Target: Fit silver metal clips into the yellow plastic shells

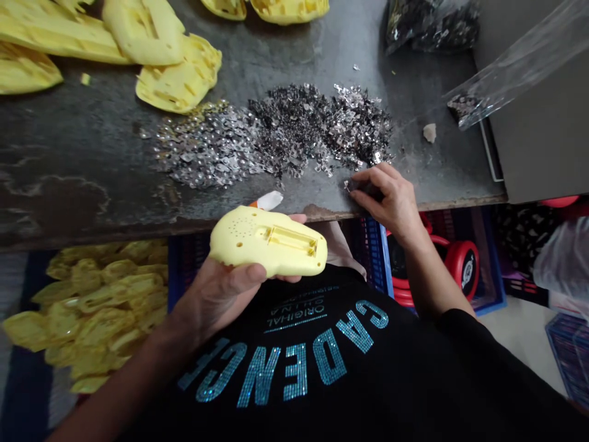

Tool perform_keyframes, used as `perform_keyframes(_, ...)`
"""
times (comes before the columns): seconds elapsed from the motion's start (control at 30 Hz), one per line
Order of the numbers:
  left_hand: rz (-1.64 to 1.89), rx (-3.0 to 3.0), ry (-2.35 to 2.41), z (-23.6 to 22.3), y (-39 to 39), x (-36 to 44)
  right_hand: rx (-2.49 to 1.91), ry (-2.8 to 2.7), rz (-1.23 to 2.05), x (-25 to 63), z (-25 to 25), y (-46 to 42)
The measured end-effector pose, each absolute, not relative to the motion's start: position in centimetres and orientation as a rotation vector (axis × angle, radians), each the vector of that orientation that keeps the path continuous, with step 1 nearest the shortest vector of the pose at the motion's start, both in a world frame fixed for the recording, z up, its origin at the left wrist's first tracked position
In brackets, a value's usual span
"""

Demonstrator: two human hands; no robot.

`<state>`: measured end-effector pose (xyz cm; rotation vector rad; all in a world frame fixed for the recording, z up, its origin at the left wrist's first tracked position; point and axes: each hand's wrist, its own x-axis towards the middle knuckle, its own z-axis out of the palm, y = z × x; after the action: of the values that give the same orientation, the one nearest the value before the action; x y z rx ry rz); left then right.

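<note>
My left hand is closed round a yellow plastic shell, held level just below the table's front edge with its open battery slot facing up. My right hand rests on the dark tabletop near its front edge, fingers pinched on a small metal piece at the rim of a wide heap of small silvery metal contacts. A white and orange scrap lies on the table between my hands.
More yellow shells lie at the table's back left, and several fill a crate below left. Plastic bags of metal parts sit back right beside a grey box. Red round items lie in a blue crate under the table.
</note>
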<state>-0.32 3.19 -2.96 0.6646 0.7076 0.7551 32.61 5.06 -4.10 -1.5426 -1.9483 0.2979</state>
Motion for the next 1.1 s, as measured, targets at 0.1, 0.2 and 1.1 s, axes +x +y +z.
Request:
perform_keyframes(0.1,0.788,0.695,0.735,-2.7,2.8,0.1,-1.518,-1.973,0.291,32.4,-4.2,5.5)
perform_keyframes(0.2,0.863,0.732,0.716,-3.1,2.3,0.3,-1.429,-1.945,0.341,31.2,-3.0,4.9)
perform_keyframes(1.1,0.983,1.039,0.847,-3.0,-0.9,-0.6,-0.937,-1.142,1.185,21.0,-5.5,1.6)
